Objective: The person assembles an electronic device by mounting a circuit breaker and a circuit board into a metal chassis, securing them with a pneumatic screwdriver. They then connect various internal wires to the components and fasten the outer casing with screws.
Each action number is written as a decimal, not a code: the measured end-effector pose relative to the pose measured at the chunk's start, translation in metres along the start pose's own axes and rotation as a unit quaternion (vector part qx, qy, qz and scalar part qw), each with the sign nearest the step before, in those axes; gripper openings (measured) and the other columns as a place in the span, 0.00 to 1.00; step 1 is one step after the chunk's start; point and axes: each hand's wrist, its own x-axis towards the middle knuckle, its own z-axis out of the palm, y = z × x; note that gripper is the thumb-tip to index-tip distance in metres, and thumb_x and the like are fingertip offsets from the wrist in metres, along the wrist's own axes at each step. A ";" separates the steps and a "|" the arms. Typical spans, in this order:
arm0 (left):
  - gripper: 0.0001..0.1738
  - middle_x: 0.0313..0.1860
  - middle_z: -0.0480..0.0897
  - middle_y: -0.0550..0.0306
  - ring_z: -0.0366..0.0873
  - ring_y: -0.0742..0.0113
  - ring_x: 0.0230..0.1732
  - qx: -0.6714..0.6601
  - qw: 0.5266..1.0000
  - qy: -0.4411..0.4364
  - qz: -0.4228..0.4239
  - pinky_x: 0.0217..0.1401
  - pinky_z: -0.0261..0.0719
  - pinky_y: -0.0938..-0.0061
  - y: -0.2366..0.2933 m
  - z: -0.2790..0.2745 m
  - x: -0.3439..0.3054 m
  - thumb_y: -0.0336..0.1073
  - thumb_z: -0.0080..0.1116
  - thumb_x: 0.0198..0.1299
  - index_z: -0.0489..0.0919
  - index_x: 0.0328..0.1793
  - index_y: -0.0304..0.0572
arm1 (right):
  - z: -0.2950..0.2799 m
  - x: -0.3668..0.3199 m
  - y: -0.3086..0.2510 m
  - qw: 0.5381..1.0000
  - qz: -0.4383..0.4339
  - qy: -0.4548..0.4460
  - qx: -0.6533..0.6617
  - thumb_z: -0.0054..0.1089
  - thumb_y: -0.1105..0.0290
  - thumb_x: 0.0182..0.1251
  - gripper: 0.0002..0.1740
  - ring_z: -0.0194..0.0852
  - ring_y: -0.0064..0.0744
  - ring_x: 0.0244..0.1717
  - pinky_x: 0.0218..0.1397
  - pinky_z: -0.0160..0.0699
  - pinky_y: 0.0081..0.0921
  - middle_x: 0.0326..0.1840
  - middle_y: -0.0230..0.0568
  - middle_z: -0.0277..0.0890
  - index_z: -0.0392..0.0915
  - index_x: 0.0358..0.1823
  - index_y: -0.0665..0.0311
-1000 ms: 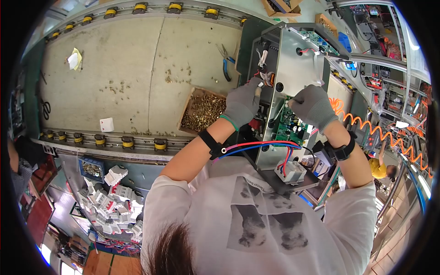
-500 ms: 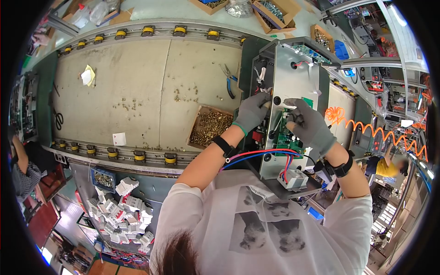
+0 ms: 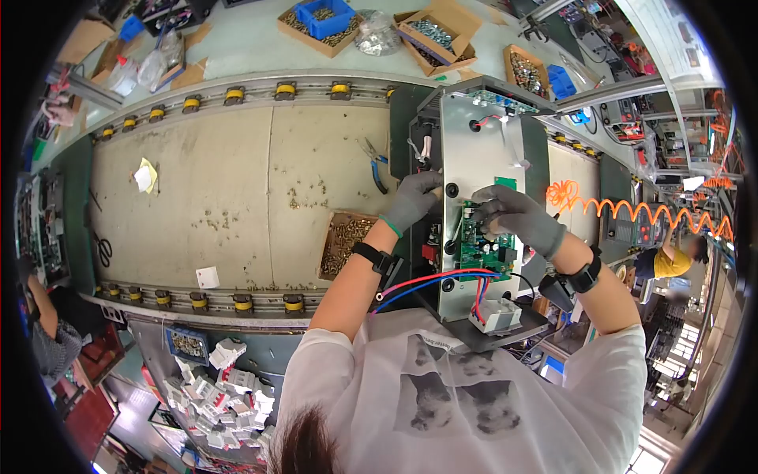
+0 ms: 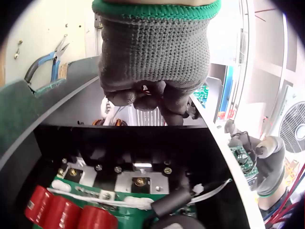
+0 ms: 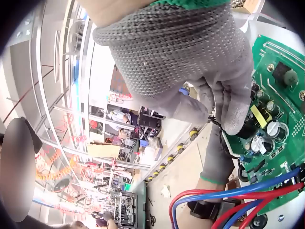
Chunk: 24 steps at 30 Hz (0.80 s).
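Observation:
A metal housing holds an upright silver panel (image 3: pixel 482 142) with a green circuit board (image 3: pixel 489 254) on its right face. My gloved left hand (image 3: pixel 412 204) reaches into the housing on the panel's left side. Its fingers curl down beside the panel's edge in the left wrist view; what lies between them I cannot tell. My gloved right hand (image 3: pixel 525 221) is over the upper part of the board, thumb and fingers pinching a thin black cable (image 5: pixel 223 142). Red capacitors (image 4: pixel 59 210) sit inside the housing below my left hand.
Left of the housing stand a carton of brass screws (image 3: pixel 343 245) and blue-handled pliers (image 3: pixel 377 167). Red and blue wires (image 3: pixel 434 278) arch across the front to a white breaker (image 3: pixel 499 317). An orange coiled hose (image 3: pixel 616 204) stretches off right.
The head view has shifted, showing more of the far bench. My right hand has gone from a closed fist beside the panel to fingers over the board. My left hand stays along the panel's left side.

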 end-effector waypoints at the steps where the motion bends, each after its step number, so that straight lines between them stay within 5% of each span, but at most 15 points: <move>1: 0.20 0.40 0.81 0.57 0.77 0.72 0.43 0.000 1.000 -0.006 0.003 0.48 0.75 0.77 -0.004 0.001 -0.001 0.19 0.47 0.48 0.79 0.49 0.32 | 0.000 0.002 0.003 1.000 0.014 -0.008 0.016 0.46 0.85 0.53 0.30 0.73 0.26 0.40 0.46 0.76 0.22 0.45 0.46 0.72 0.65 0.62 0.69; 3: 0.17 0.41 0.81 0.58 0.77 0.73 0.44 -0.175 0.983 -0.007 -0.053 0.48 0.75 0.77 -0.008 0.005 -0.005 0.24 0.50 0.53 0.79 0.50 0.33 | -0.004 0.007 0.008 1.000 0.009 -0.001 0.007 0.47 0.84 0.54 0.28 0.73 0.24 0.39 0.43 0.75 0.21 0.44 0.42 0.73 0.65 0.61 0.70; 5: 0.18 0.43 0.81 0.58 0.78 0.73 0.44 -0.202 0.977 -0.031 -0.068 0.47 0.77 0.77 -0.008 0.010 -0.008 0.31 0.51 0.59 0.77 0.55 0.35 | -0.010 0.012 0.013 0.990 -0.023 0.034 -0.136 0.48 0.82 0.56 0.27 0.73 0.21 0.37 0.40 0.74 0.19 0.41 0.38 0.75 0.66 0.61 0.68; 9: 0.23 0.45 0.81 0.59 0.77 0.74 0.43 -0.464 0.869 -0.058 -0.161 0.45 0.75 0.80 -0.014 0.018 -0.005 0.39 0.60 0.60 0.75 0.59 0.35 | -0.009 0.019 0.002 0.961 -0.029 0.066 -0.268 0.53 0.76 0.59 0.22 0.75 0.24 0.35 0.39 0.75 0.23 0.33 0.38 0.77 0.71 0.57 0.65; 11: 0.25 0.50 0.80 0.56 0.79 0.68 0.48 -0.456 0.868 -0.109 -0.165 0.52 0.77 0.73 -0.036 0.012 -0.002 0.37 0.58 0.60 0.72 0.62 0.36 | -0.011 0.023 0.002 0.956 -0.036 0.070 -0.282 0.55 0.72 0.59 0.20 0.77 0.29 0.35 0.40 0.75 0.26 0.32 0.40 0.78 0.73 0.54 0.65; 17: 0.21 0.50 0.81 0.57 0.78 0.72 0.48 -0.327 0.920 -0.109 -0.187 0.52 0.76 0.76 -0.010 0.002 -0.002 0.31 0.54 0.60 0.74 0.60 0.35 | -0.010 0.033 0.004 0.925 -0.029 0.088 -0.367 0.56 0.66 0.57 0.21 0.78 0.36 0.34 0.42 0.75 0.29 0.32 0.44 0.78 0.75 0.52 0.62; 19: 0.17 0.47 0.83 0.58 0.78 0.74 0.46 -0.085 0.981 -0.154 -0.087 0.50 0.76 0.78 -0.011 0.001 -0.007 0.27 0.54 0.60 0.77 0.56 0.34 | -0.011 0.034 0.005 0.922 -0.033 0.091 -0.374 0.57 0.65 0.56 0.21 0.79 0.36 0.35 0.43 0.76 0.29 0.33 0.45 0.79 0.76 0.52 0.63; 20: 0.17 0.47 0.83 0.58 0.78 0.74 0.46 -0.085 0.981 -0.151 -0.091 0.50 0.76 0.78 -0.013 0.003 -0.011 0.27 0.54 0.60 0.77 0.56 0.34 | -0.011 0.033 0.004 0.924 -0.046 0.091 -0.370 0.56 0.65 0.56 0.21 0.79 0.36 0.35 0.43 0.76 0.28 0.33 0.45 0.79 0.76 0.52 0.63; 24: 0.11 0.40 0.83 0.59 0.76 0.77 0.42 -0.102 0.994 0.029 0.008 0.46 0.76 0.77 -0.017 0.022 -0.018 0.27 0.55 0.61 0.79 0.49 0.33 | -0.009 0.033 0.005 0.924 -0.038 0.092 -0.369 0.56 0.66 0.56 0.20 0.80 0.38 0.34 0.42 0.77 0.28 0.32 0.47 0.80 0.76 0.50 0.65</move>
